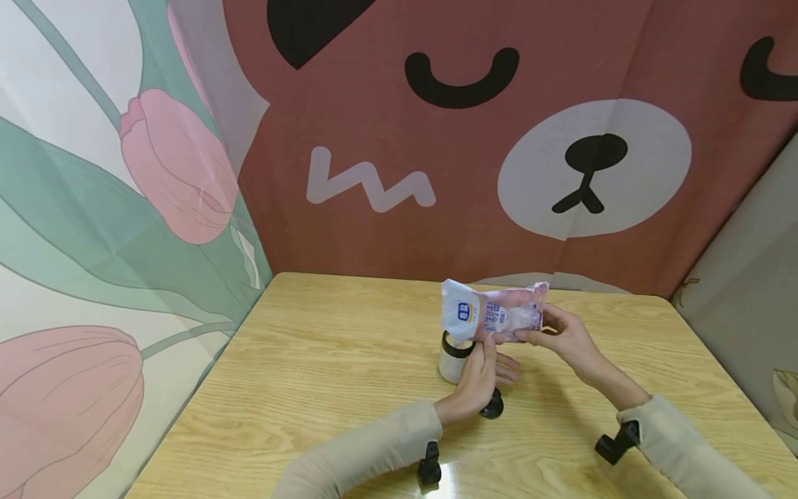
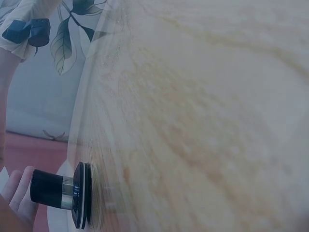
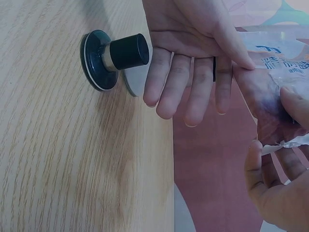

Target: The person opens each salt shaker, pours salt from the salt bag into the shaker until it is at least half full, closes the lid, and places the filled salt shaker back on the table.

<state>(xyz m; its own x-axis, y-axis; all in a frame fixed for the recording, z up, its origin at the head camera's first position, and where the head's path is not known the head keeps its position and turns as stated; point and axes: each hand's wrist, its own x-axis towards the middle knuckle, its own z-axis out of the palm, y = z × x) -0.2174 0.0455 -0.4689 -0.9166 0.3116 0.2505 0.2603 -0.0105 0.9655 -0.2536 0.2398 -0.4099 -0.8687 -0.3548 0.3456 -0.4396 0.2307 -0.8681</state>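
A pink and white plastic salt bag (image 1: 508, 313) with blue lettering lies tilted in the air, its white end above a pale jar (image 1: 451, 365) with a dark rim. My right hand (image 1: 572, 343) pinches the bag's right end between thumb and fingers. Under the bag, my left hand (image 1: 477, 380) has its fingers straight; in the right wrist view its thumb touches the bag's side. A black lid with a knob (image 3: 126, 53) stands on the table beside the left hand. Whether any salt is pouring is hidden.
The wood-grain table (image 1: 337, 333) reaches back to a red-brown cloth (image 1: 374, 242) with a bear face. A flowered cloth (image 1: 68, 229) hangs on the left, a grey one (image 1: 742, 277) on the right. Each sleeve carries a black wrist camera (image 1: 430, 463).
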